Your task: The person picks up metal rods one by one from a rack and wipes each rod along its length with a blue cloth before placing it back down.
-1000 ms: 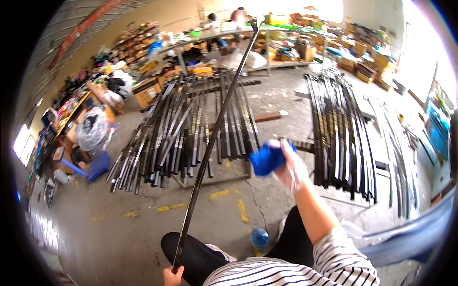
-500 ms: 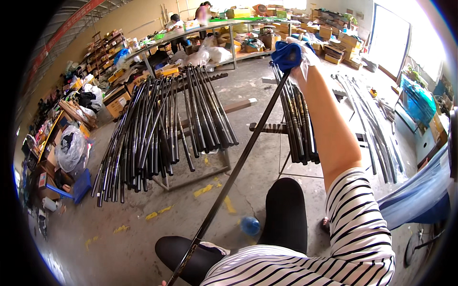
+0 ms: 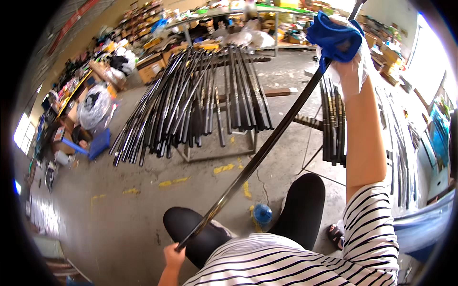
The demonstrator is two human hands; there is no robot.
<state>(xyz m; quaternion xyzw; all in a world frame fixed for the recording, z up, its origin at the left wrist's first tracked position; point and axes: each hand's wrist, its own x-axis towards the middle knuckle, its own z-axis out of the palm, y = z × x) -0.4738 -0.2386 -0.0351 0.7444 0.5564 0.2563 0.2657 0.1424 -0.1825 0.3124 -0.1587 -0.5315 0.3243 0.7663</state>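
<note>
A long black fishing rod with gold markings near its lower end slants across my front, from low left to high right. My left hand, bare, is closed round its lower end beside my left knee. High at the right, my right hand, in a thin clear plastic glove, grips a blue cloth bunched around the rod. The cloth hides most of its fingers. Above the cloth the upper part of the rod sticks out.
Many similar black rods lie on a metal rack ahead to the left. Another bundle of rods rests on a notched stand at the right, with plastic-sleeved rods beyond. A blue-capped bottle is on the floor between my feet.
My right hand and the cloth have moved up and right along with the rod. My left hand, nearly out of view before, now shows at the rod's lower end. The view has shifted.
</note>
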